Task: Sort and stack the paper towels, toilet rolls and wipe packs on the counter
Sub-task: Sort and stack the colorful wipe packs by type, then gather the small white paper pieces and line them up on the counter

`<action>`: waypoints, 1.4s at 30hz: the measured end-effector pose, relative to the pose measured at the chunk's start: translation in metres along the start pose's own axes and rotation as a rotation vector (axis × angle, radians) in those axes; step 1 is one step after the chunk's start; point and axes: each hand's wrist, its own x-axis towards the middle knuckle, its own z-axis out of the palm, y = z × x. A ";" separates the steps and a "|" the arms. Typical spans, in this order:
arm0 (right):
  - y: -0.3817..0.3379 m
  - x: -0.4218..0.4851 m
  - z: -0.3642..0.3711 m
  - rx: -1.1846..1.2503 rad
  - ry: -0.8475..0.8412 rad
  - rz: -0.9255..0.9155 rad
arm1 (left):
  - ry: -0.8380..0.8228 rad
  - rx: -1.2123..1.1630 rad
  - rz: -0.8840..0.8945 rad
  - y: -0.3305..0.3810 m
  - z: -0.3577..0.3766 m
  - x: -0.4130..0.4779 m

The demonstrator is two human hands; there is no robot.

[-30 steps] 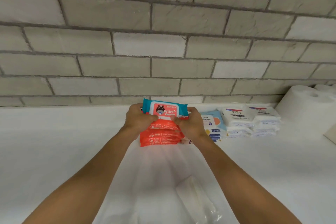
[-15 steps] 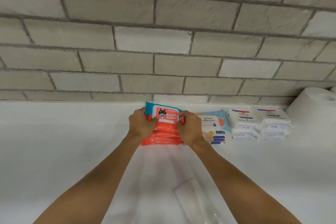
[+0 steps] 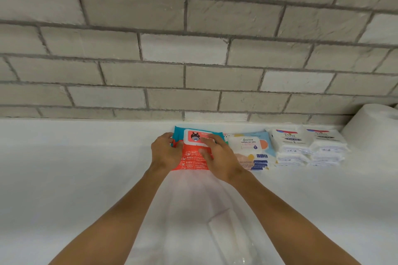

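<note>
1. Fingers first. My left hand (image 3: 165, 154) had its fingers (image 3: 167, 137) curled round the left end of the orange wipe stack (image 3: 193, 162). My right hand (image 3: 220, 159) lay over the top pack with the thumb on the front, so both hands had hold of it.
2. That stack sat at the back of the table (image 3: 64, 168), just beside the Stalove pile (image 3: 251, 148).
3. Done so far, I'd guess: the wipes were sorted in a row, with two Dove piles (image 3: 290, 143) further right.
4. Left to do: one paper towel roll (image 3: 374, 129) was half in view at the far right. I saw no toilet rolls, so I couldn't tell on those.
5. The table was white against a grey brick wall (image 3: 193, 49), and a clear wrapper (image 3: 232, 241) lay near me.
</note>
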 end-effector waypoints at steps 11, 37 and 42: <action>0.000 -0.033 -0.014 0.060 0.073 -0.077 | 0.056 0.007 0.010 -0.008 -0.009 -0.025; 0.037 -0.361 -0.048 0.220 -0.064 0.364 | -0.633 0.170 0.477 -0.041 0.046 -0.269; 0.035 -0.384 -0.031 0.073 -0.255 0.333 | -0.732 0.261 0.541 -0.047 0.052 -0.289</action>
